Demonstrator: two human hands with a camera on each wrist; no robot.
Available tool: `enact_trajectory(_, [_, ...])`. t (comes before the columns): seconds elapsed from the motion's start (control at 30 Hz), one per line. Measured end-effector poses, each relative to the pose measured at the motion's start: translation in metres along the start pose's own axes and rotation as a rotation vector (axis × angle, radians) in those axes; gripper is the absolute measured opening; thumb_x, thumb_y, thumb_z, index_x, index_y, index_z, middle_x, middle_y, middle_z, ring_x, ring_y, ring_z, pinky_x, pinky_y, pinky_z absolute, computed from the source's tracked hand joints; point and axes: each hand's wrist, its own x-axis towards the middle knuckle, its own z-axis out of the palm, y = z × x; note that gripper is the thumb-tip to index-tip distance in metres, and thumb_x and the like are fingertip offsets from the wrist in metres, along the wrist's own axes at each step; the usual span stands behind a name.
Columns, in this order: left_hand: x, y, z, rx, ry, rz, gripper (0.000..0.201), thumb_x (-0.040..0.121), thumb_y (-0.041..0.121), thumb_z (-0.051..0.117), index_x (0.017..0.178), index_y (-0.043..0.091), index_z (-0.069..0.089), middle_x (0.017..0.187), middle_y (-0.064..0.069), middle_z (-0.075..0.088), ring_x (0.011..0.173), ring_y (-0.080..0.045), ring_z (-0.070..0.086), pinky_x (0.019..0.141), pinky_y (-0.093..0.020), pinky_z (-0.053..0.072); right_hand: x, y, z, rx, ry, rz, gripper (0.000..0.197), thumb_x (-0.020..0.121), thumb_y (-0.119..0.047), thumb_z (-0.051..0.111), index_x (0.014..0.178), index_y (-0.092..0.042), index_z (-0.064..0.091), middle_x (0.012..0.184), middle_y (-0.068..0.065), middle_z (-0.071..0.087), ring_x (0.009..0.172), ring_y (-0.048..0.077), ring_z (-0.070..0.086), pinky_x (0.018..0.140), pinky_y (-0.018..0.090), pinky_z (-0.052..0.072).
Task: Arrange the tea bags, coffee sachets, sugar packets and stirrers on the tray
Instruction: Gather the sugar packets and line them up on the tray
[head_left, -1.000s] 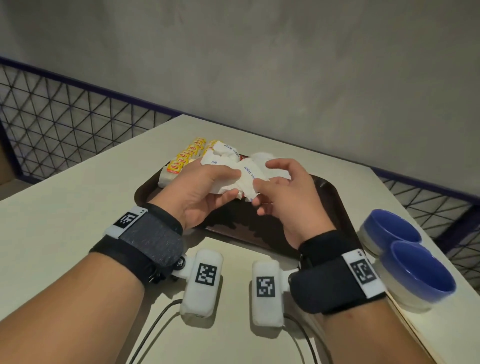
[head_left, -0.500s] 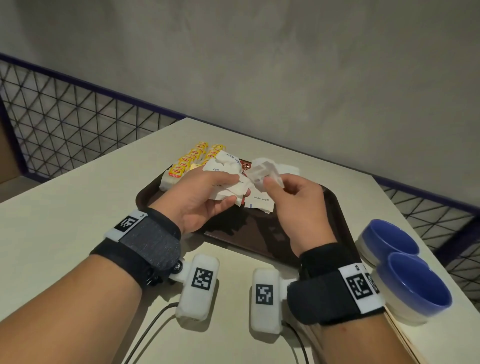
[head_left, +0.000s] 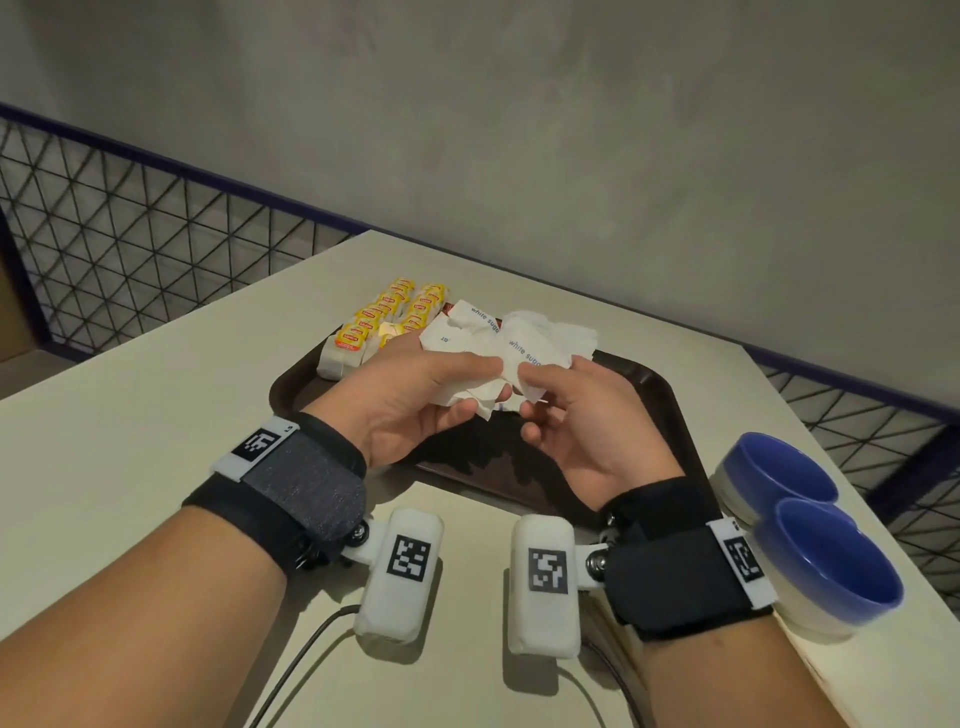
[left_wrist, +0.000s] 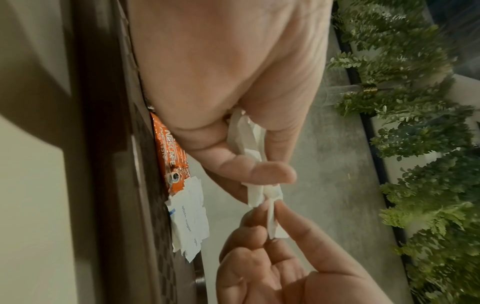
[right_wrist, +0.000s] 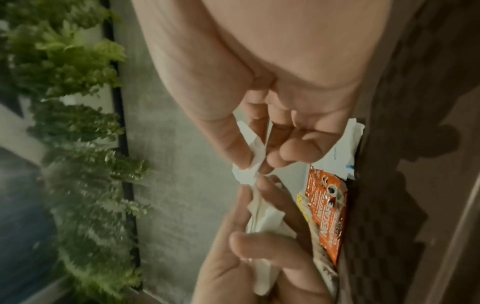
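Far left on the dark tray (head_left: 670, 415), your tea bags (head_left: 363, 332) lie in two rows. Your left hand (head_left: 400, 400) holds a bunch of white sugar packets (head_left: 467, 338) above the tray, thumb and fingers curled round them. An orange coffee sachet (left_wrist: 172, 156) lies on the tray beneath. Your right hand (head_left: 587, 431) pinches one packet's edge. Two blue bowls (head_left: 810, 525) sit on the table (head_left: 130, 415), right.

1. The left hand (left_wrist: 233, 86) pinches a bunch of white sugar packets (left_wrist: 246, 142) between thumb and fingers.
2. The right hand (left_wrist: 280, 267) pinches one packet (left_wrist: 272, 218) at the bunch's end.
3. An orange coffee sachet (left_wrist: 171, 156) and more white packets (left_wrist: 189, 222) lie on the dark tray (left_wrist: 109, 164).
4. Green plants (left_wrist: 415, 123) fill the background.
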Motion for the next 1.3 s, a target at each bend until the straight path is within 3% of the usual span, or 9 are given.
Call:
enact_trajectory(0.13, [0.000,0.001,0.000,-0.011,0.015,0.003,0.038,0.091,0.002,0.074,0.127,0.013,0.067,0.108,-0.008,0.080,0.085,-0.018,0.078,0.046,-0.015,0.050,0.001,0.001,0.000,-0.148,0.040,-0.050,0.014,0.095,-0.012,0.067,0.107,-0.005,0.071,0.098,0.012,0.071,0.073,0.018,0.053,0.053,0.027,0.042])
enact_trajectory(0.33, [-0.002,0.004,0.004,-0.053,0.041,-0.012,0.036,0.094,0.002,0.070,0.128,0.012,0.065,0.113,-0.011,0.079,0.093,-0.025,0.079,0.048,-0.020,0.054,0.006,-0.023,-0.003,-0.187,0.117,-0.037,0.003,0.093,-0.002,0.066,0.091,0.000,0.067,0.074,0.006,0.063,0.055,0.012,0.048,0.048,0.026,0.036])
enact_trajectory(0.47, [0.001,0.005,0.000,-0.147,0.130,-0.028,0.024,0.097,-0.001,0.063,0.120,0.005,0.063,0.116,-0.014,0.072,0.081,-0.023,0.079,0.054,-0.025,0.060,0.031,-0.069,-0.008,-0.380,0.185,-0.193,0.020,0.090,0.003,0.065,0.075,-0.008,0.058,0.064,0.006,0.054,0.054,0.015,0.047,0.051,0.028,0.041])
enact_trajectory(0.57, [0.001,0.005,-0.001,-0.174,0.135,-0.045,0.029,0.097,-0.005,0.057,0.125,0.002,0.059,0.126,-0.018,0.067,0.093,-0.030,0.075,0.056,-0.028,0.061,0.053,-0.089,-0.022,-0.727,0.208,-0.213,0.010,0.089,0.004,0.067,0.087,-0.005,0.066,0.077,0.013,0.063,0.061,0.018,0.054,0.060,0.036,0.052])
enact_trajectory(0.7, [0.002,0.004,0.000,-0.160,0.099,-0.053,0.025,0.098,-0.007,0.055,0.118,0.006,0.061,0.124,-0.019,0.070,0.100,-0.033,0.073,0.057,-0.029,0.062,0.084,-0.083,-0.053,-1.055,0.204,-0.011,0.019,0.089,0.007,0.068,0.106,-0.002,0.066,0.080,0.019,0.066,0.063,0.026,0.063,0.072,0.045,0.062])
enact_trajectory(0.77, [0.003,0.004,-0.001,-0.159,0.083,-0.054,0.026,0.098,-0.007,0.056,0.118,0.007,0.061,0.124,-0.018,0.070,0.105,-0.034,0.073,0.057,-0.029,0.062,0.093,-0.075,-0.065,-1.003,0.162,0.108,0.020,0.089,0.009,0.068,0.106,-0.002,0.066,0.086,0.018,0.066,0.067,0.024,0.064,0.065,0.036,0.060])
enact_trajectory(0.87, [0.006,0.004,-0.005,-0.169,0.080,-0.054,0.029,0.097,-0.007,0.057,0.121,0.007,0.061,0.127,-0.019,0.068,0.111,-0.036,0.070,0.058,-0.029,0.062,0.102,-0.061,-0.072,-0.930,0.115,0.199,0.022,0.091,0.009,0.067,0.110,-0.001,0.062,0.083,0.017,0.065,0.068,0.021,0.063,0.068,0.035,0.057])
enact_trajectory(1.1, [0.013,0.002,-0.009,-0.166,0.092,-0.035,0.030,0.096,-0.007,0.057,0.122,0.008,0.062,0.128,-0.016,0.068,0.112,-0.035,0.069,0.057,-0.028,0.061,0.121,-0.041,-0.063,-1.111,0.098,0.218,0.022,0.086,0.010,0.073,0.093,-0.006,0.059,0.061,0.013,0.066,0.058,0.022,0.063,0.059,0.034,0.057])
enact_trajectory(1.3, [0.014,0.002,-0.009,-0.166,0.102,-0.020,0.030,0.096,-0.008,0.058,0.121,0.009,0.062,0.127,-0.015,0.069,0.112,-0.034,0.069,0.056,-0.028,0.060,0.130,-0.035,-0.054,-1.068,0.125,0.194,0.023,0.086,-0.008,0.079,0.091,0.001,0.058,0.073,0.020,0.061,0.063,0.028,0.063,0.063,0.037,0.057])
